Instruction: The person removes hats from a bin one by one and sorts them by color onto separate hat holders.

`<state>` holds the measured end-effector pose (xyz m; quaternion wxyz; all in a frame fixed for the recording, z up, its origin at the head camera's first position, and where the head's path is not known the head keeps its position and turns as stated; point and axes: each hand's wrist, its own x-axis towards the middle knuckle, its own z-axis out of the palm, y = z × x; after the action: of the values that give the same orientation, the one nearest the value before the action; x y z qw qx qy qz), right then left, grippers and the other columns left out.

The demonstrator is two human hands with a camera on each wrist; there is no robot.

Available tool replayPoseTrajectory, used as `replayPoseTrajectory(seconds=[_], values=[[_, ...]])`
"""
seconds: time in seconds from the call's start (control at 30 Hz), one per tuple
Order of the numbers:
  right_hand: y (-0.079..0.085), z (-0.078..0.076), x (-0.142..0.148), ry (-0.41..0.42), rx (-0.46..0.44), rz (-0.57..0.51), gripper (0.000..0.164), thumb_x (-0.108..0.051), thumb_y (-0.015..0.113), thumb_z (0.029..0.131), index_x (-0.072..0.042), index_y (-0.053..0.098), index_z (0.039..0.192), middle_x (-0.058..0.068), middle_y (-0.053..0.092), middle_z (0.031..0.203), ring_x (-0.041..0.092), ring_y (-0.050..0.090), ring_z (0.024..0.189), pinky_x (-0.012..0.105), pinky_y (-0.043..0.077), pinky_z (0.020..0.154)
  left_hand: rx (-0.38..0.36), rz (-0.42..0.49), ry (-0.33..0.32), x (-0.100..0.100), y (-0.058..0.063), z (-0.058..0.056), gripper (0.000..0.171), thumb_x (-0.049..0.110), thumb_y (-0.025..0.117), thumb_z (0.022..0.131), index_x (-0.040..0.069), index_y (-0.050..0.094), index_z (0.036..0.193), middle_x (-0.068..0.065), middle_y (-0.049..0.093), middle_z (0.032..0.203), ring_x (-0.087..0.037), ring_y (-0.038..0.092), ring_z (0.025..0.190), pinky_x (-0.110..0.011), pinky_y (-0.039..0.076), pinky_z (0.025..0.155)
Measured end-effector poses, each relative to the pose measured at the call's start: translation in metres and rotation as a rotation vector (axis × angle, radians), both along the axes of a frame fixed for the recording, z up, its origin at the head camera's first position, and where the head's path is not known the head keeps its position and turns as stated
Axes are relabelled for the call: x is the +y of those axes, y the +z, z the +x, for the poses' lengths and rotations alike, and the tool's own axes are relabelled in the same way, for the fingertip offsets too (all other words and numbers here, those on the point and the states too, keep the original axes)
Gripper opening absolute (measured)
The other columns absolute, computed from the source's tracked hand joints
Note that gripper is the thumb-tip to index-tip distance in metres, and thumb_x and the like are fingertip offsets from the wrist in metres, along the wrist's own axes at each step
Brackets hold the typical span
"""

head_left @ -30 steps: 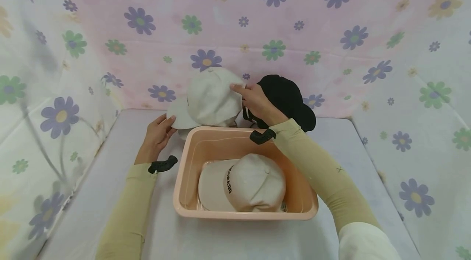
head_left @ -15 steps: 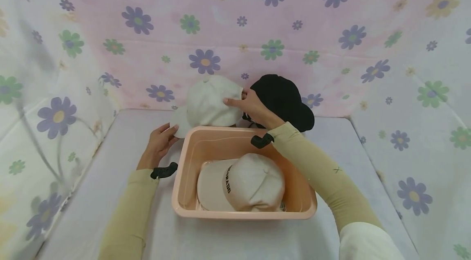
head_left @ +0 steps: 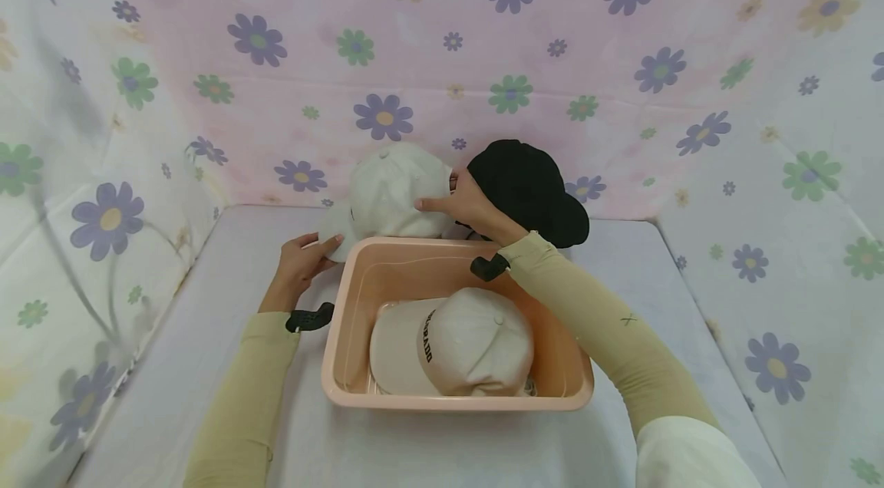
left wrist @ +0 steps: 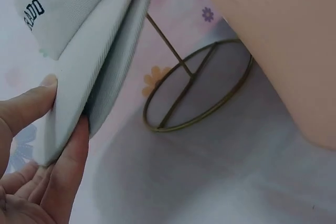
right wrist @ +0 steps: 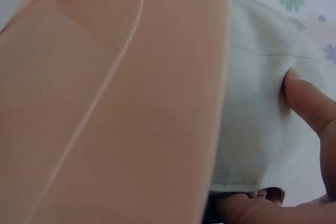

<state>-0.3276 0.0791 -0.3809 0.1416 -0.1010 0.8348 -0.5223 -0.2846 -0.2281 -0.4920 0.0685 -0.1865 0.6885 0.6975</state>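
Note:
Behind the basin, a white cap (head_left: 394, 189) is held at both ends. My left hand (head_left: 300, 265) pinches its brim (left wrist: 79, 82), thumb on top and fingers beneath. A second pale brim (left wrist: 118, 72) lies right under that one in the left wrist view. My right hand (head_left: 476, 204) grips the back of the cap, thumb (right wrist: 304, 98) pressed on the crown and fingers at the lower back edge, partly hidden. Dark lettering (left wrist: 34, 11) marks the cap's front. A black cap (head_left: 528, 192) sits just right of my right hand.
A peach plastic basin (head_left: 456, 402) stands in front of the caps, holding a beige lettered cap (head_left: 483, 342). Beneath the white cap is a brass wire stand (left wrist: 192, 76) with a round base. Flowered cloth walls (head_left: 428, 35) surround the white tabletop (head_left: 442, 450).
The white cap has come down, its brim tipping lower. My left hand has shifted slightly right and down with the brim; my right hand has moved down and a little left on the crown.

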Motion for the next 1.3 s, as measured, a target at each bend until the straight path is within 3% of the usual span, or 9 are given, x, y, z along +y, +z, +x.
replayPoseTrajectory(seconds=[0.1, 0.17, 0.3, 0.43, 0.63, 0.87, 1.0, 1.17, 1.3], values=[[0.001, 0.002, 0.000, 0.008, -0.007, -0.023, 0.083, -0.030, 0.080, 0.089, -0.001, 0.028, 0.148, 0.021, 0.038, 0.147, 0.029, 0.049, 0.122, 0.039, 0.048, 0.097, -0.016, -0.056, -0.031, -0.003, 0.003, 0.003, 0.084, 0.026, 0.074, 0.094, -0.010, 0.028, 0.154, -0.004, 0.064, 0.091, -0.001, 0.068, 0.060, -0.019, 0.059, 0.066], [0.004, 0.005, 0.001, 0.032, -0.018, -0.030, 0.083, -0.026, 0.079, 0.090, -0.002, 0.027, 0.149, 0.021, 0.041, 0.147, 0.032, 0.052, 0.124, 0.043, 0.050, 0.100, -0.028, -0.118, -0.081, -0.006, 0.007, 0.006, 0.085, 0.029, 0.074, 0.095, -0.010, 0.027, 0.154, -0.006, 0.068, 0.089, -0.003, 0.070, 0.062, -0.022, 0.060, 0.069], [0.016, 0.012, 0.004, 0.114, -0.012, 0.090, 0.097, -0.026, 0.079, 0.090, -0.004, 0.014, 0.159, 0.019, 0.031, 0.160, 0.033, 0.041, 0.142, 0.048, 0.043, 0.112, -0.044, -0.325, -0.227, -0.008, 0.020, 0.014, 0.081, 0.029, 0.068, 0.098, -0.013, 0.026, 0.153, -0.031, 0.066, 0.120, -0.024, 0.075, 0.094, -0.036, 0.060, 0.090], [0.030, 0.022, 0.012, 0.248, 0.033, 0.253, 0.106, -0.028, 0.077, 0.091, -0.005, 0.002, 0.163, 0.016, 0.016, 0.168, 0.031, 0.025, 0.153, 0.048, 0.031, 0.121, -0.031, -0.587, -0.356, -0.003, 0.035, 0.021, 0.081, 0.032, 0.062, 0.099, -0.014, 0.023, 0.153, -0.040, 0.044, 0.145, -0.048, 0.052, 0.130, -0.055, 0.047, 0.107], [0.047, 0.049, 0.036, 0.415, 0.137, 0.389, 0.108, -0.033, 0.069, 0.097, -0.004, -0.013, 0.161, 0.015, -0.006, 0.171, 0.034, -0.005, 0.158, 0.055, 0.007, 0.127, 0.134, -0.779, -0.375, 0.008, 0.063, 0.027, 0.078, 0.030, 0.060, 0.100, -0.013, 0.025, 0.154, -0.042, 0.037, 0.148, -0.055, 0.040, 0.136, -0.064, 0.041, 0.108], [0.073, 0.090, 0.061, 0.434, 0.308, 0.379, 0.090, -0.041, 0.065, 0.100, -0.016, 0.008, 0.165, 0.006, 0.008, 0.171, 0.029, 0.007, 0.158, 0.057, 0.015, 0.125, 0.503, -0.736, -0.317, 0.018, 0.089, 0.029, 0.054, 0.016, 0.061, 0.101, -0.007, 0.044, 0.147, -0.032, 0.049, 0.146, -0.049, 0.048, 0.135, -0.062, 0.040, 0.111], [0.091, 0.117, 0.077, 0.413, 0.370, 0.384, 0.087, -0.047, 0.063, 0.100, -0.025, 0.010, 0.165, -0.002, 0.011, 0.171, 0.022, 0.010, 0.157, 0.056, 0.020, 0.124, 0.695, -0.662, -0.335, 0.028, 0.105, 0.028, 0.044, 0.011, 0.061, 0.101, -0.003, 0.053, 0.143, -0.024, 0.057, 0.143, -0.041, 0.052, 0.134, -0.057, 0.040, 0.113], [0.104, 0.147, 0.101, 0.419, 0.423, 0.391, 0.087, -0.043, 0.061, 0.102, -0.030, 0.003, 0.165, -0.008, 0.000, 0.171, 0.018, 0.000, 0.158, 0.059, 0.018, 0.124, 0.797, -0.559, -0.395, 0.049, 0.131, 0.035, 0.042, 0.010, 0.062, 0.101, 0.000, 0.056, 0.142, -0.019, 0.060, 0.142, -0.036, 0.053, 0.135, -0.052, 0.040, 0.115], [0.099, 0.167, 0.118, 0.413, 0.448, 0.428, 0.090, -0.040, 0.062, 0.102, -0.029, -0.001, 0.165, -0.008, -0.007, 0.171, 0.020, -0.008, 0.158, 0.064, 0.012, 0.123, 0.857, -0.492, -0.466, 0.070, 0.143, 0.042, 0.043, 0.008, 0.064, 0.100, 0.001, 0.057, 0.141, -0.016, 0.061, 0.141, -0.031, 0.053, 0.137, -0.048, 0.038, 0.117]])
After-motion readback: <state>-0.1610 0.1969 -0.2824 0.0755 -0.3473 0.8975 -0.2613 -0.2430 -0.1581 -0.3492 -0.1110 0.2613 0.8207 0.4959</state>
